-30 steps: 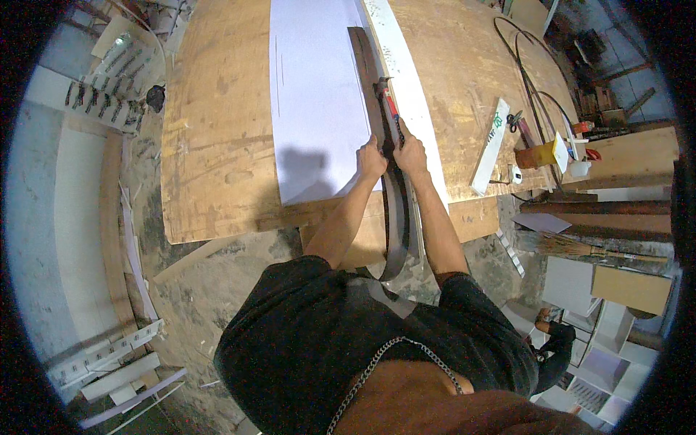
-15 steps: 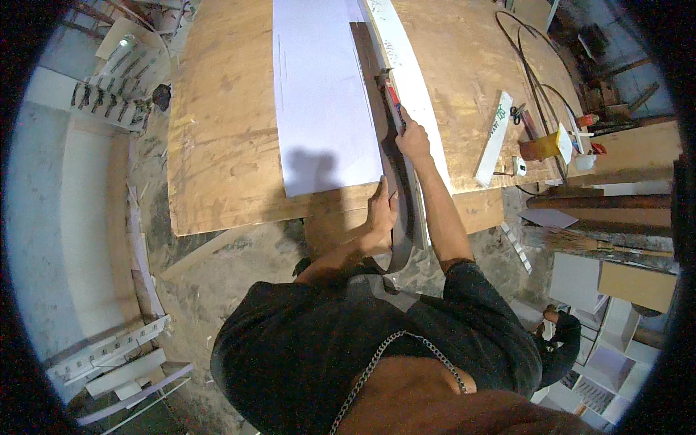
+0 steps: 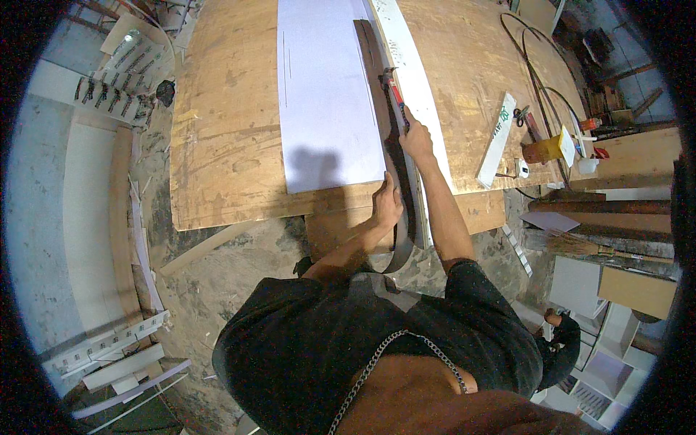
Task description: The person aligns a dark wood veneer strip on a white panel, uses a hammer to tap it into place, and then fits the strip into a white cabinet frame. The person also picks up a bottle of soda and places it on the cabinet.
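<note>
My right hand (image 3: 417, 140) is closed around the handle of a hammer (image 3: 396, 94) with red on its handle. The hammer's head lies over a long dark brown strip (image 3: 372, 65), beside a narrow white board (image 3: 411, 54). My left hand (image 3: 388, 203) is closed on the strip nearer to my body, below the hammer. From there the strip's loose end curls down past the table's front edge. Under and left of the strip lies a large white sheet or panel (image 3: 326, 94) with a few thin dark lines on it.
The wooden table (image 3: 225, 145) carries a short white strip (image 3: 496, 138), scissors (image 3: 520, 114), a yellow container (image 3: 542, 150) and black cable (image 3: 533, 69) at right. A broom (image 3: 605, 250) and stacked panels lie beyond. Another person (image 3: 562, 348) crouches at lower right.
The whole view has shifted slightly. The hammer looks sharper and sits at a slightly different angle over the strip. Both hands keep about the same places.
</note>
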`<state>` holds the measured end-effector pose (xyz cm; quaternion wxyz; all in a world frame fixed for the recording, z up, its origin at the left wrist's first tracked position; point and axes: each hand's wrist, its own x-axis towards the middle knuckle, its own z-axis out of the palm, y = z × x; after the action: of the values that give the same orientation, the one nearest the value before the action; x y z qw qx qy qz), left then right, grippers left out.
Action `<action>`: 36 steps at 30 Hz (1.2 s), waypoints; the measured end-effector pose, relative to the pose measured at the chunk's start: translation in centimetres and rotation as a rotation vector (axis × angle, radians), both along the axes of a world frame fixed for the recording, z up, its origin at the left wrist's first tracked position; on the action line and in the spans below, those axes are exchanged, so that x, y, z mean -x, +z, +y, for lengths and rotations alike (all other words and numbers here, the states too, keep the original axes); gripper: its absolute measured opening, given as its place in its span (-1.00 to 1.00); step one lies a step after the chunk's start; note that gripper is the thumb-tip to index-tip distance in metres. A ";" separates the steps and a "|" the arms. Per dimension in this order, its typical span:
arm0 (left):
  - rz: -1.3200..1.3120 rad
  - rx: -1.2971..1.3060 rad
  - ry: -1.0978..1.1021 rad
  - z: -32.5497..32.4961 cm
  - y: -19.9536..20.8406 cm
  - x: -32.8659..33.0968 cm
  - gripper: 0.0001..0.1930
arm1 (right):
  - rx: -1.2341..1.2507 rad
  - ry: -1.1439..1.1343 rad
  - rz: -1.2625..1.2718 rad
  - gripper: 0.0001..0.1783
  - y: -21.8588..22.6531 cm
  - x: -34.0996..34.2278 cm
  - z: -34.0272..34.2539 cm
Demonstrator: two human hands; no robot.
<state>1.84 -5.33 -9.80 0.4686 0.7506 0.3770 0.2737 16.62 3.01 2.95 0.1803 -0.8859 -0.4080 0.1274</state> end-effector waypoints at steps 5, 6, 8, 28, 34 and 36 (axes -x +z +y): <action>0.022 -0.019 -0.006 0.8 0.1 -0.5 -0.39 | -0.030 -0.005 -0.011 -0.29 -0.7 -0.3 -0.1; 0.042 -0.029 -0.013 0.9 0.0 -0.5 -0.38 | -0.038 -0.008 -0.016 -0.29 -0.9 -0.4 -0.3; 0.052 -0.015 -0.011 1.5 0.0 -0.6 -0.38 | -0.043 0.006 -0.021 -0.29 -0.3 0.0 -0.1; 0.138 0.077 -0.033 3.7 0.7 -2.0 -0.20 | 0.032 -0.010 -0.012 -0.25 -0.5 -0.6 0.7; 0.128 0.067 -0.008 4.7 0.0 -2.9 -0.26 | 0.066 -0.021 0.010 -0.18 -0.5 -1.0 1.2; 0.179 0.052 -0.018 4.9 0.1 -2.9 -0.27 | 0.076 -0.024 0.018 -0.18 -0.5 -1.0 1.3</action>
<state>4.78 -0.45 -9.72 0.4547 0.7631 0.4175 0.1914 17.63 4.33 2.43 0.1516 -0.8958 -0.3905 0.1485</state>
